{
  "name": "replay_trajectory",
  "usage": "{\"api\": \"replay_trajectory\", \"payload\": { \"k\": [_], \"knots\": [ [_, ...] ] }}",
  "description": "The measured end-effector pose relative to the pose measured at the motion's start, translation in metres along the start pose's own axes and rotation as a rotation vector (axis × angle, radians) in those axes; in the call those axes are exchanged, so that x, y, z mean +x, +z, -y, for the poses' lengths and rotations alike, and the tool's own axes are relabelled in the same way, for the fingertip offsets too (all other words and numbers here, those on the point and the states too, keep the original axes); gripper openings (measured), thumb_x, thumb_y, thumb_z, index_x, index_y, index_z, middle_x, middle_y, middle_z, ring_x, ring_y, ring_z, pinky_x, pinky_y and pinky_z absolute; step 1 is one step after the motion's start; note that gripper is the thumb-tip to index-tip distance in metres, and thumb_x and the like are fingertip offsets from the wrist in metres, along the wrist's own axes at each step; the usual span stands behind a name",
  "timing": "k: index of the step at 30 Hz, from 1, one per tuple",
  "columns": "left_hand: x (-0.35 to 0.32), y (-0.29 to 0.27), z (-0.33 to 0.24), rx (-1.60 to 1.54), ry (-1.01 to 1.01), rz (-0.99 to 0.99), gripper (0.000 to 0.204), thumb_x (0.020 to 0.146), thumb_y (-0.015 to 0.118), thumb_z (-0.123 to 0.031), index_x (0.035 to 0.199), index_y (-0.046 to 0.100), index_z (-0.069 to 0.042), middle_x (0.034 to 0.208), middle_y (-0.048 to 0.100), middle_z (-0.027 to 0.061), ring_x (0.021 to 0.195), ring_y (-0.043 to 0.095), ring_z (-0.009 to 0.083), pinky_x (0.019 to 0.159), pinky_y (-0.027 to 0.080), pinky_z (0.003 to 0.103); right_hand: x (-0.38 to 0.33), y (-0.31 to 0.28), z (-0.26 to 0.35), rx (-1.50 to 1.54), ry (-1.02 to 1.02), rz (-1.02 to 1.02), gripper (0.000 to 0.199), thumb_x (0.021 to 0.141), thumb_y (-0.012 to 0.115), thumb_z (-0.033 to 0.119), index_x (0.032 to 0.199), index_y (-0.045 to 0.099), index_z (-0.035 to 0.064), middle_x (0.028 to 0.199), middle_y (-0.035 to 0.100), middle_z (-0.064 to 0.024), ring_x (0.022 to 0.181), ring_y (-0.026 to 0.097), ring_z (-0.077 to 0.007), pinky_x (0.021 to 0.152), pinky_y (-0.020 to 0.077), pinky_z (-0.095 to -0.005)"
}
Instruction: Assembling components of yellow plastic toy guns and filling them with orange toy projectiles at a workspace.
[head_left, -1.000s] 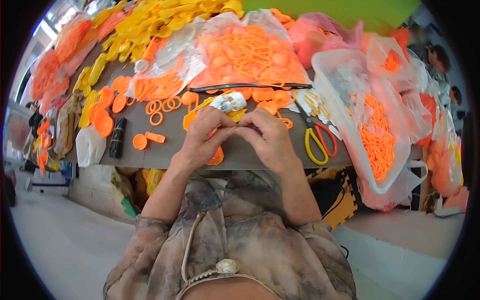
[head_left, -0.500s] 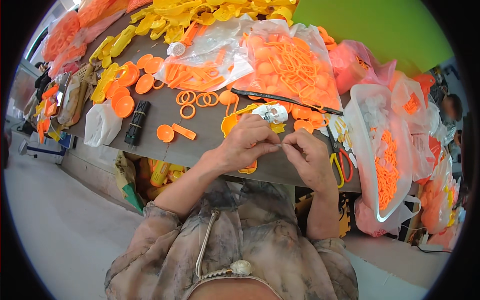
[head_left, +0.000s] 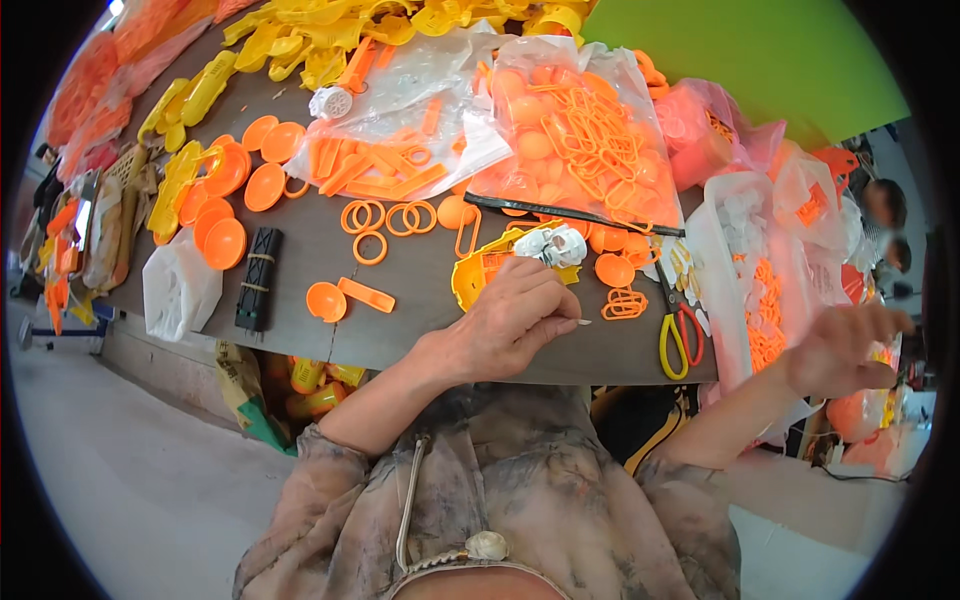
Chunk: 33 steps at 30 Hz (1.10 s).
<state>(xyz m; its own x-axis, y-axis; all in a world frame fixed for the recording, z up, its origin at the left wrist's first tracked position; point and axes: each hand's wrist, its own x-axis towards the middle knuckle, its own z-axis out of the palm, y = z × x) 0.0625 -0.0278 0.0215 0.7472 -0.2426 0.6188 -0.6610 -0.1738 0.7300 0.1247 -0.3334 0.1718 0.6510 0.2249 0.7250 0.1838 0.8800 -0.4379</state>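
My left hand (head_left: pixel 518 318) is closed in a pinch above the table's near edge, with a tiny whitish sliver (head_left: pixel 584 322) poking out between thumb and forefinger; its kind is too small to tell. Just beyond that hand lies a yellow plastic shell (head_left: pixel 468 282), partly hidden by it, with a white mechanical part (head_left: pixel 552 246) at its right end. My right hand (head_left: pixel 842 348) is out at the right, past the white tub (head_left: pixel 728 350), with fingers apart and slightly blurred. Nothing shows in it. Orange links (head_left: pixel 624 304) and scissors (head_left: pixel 672 345) with yellow and red handles lie between my hands.
Orange cups (head_left: pixel 225 243), orange rings (head_left: pixel 369 247) and a black banded bundle (head_left: pixel 258 280) lie on the left. A clear bag (head_left: pixel 505 170) of orange parts sits mid-table, with yellow shells (head_left: pixel 330 40) piled behind. Other people (head_left: pixel 885 215) are at the far right.
My right hand has left my left hand and swung far right, its fingers spreading. The left hand stays pinched near the yellow shell, slightly lower. Orange links and scissors now show more fully.
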Motion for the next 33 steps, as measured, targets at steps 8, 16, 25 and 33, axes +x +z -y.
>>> {"api": "replay_trajectory", "payload": {
  "k": [8, 16, 25, 33],
  "knots": [
    [0.001, -0.002, 0.002, -0.065, 0.007, -0.028, 0.012, 0.077, 0.065, -0.001, 0.084, 0.057, -0.005, 0.077, 0.053, 0.0056, 0.074, 0.050, 0.0234, 0.070, 0.036, 0.034, 0.017, 0.001, -0.055, -0.171, 0.382, -0.028, 0.058, 0.090, 0.052, 0.047, 0.125, 0.049, 0.0018, 0.106, 0.059, -0.0124, 0.067, 0.054, -0.0186, 0.058, 0.0467, -0.0309],
    [-0.008, -0.006, 0.005, -0.126, 0.005, -0.100, 0.017, 0.074, 0.065, 0.001, 0.085, 0.055, -0.006, 0.075, 0.050, 0.0056, 0.074, 0.049, 0.0245, 0.069, 0.035, 0.035, 0.076, -0.011, -0.203, -1.035, 0.968, 0.204, 0.039, 0.091, 0.052, 0.032, 0.115, 0.056, -0.0001, 0.088, 0.064, -0.0065, 0.071, 0.060, -0.0133, 0.064, 0.0487, -0.0258],
    [-0.013, -0.007, 0.002, -0.173, 0.014, -0.087, 0.017, 0.073, 0.065, -0.001, 0.085, 0.054, -0.007, 0.076, 0.047, 0.0061, 0.074, 0.047, 0.0240, 0.069, 0.034, 0.034, 0.130, -0.058, -0.308, -1.735, 0.648, 0.621, 0.028, 0.085, 0.058, 0.025, 0.099, 0.063, 0.0012, 0.084, 0.063, -0.0082, 0.076, 0.060, -0.0183, 0.069, 0.0470, -0.0289],
    [-0.015, -0.007, 0.002, -0.178, -0.015, -0.035, 0.018, 0.074, 0.066, -0.001, 0.087, 0.055, -0.005, 0.082, 0.053, 0.0052, 0.079, 0.051, 0.0235, 0.072, 0.036, 0.035, 0.190, -0.120, -0.348, -2.149, 0.418, 0.668, 0.026, 0.082, 0.056, 0.021, 0.096, 0.064, 0.0015, 0.093, 0.063, -0.0164, 0.091, 0.059, -0.0333, 0.081, 0.0461, -0.0407]
  ]
}}
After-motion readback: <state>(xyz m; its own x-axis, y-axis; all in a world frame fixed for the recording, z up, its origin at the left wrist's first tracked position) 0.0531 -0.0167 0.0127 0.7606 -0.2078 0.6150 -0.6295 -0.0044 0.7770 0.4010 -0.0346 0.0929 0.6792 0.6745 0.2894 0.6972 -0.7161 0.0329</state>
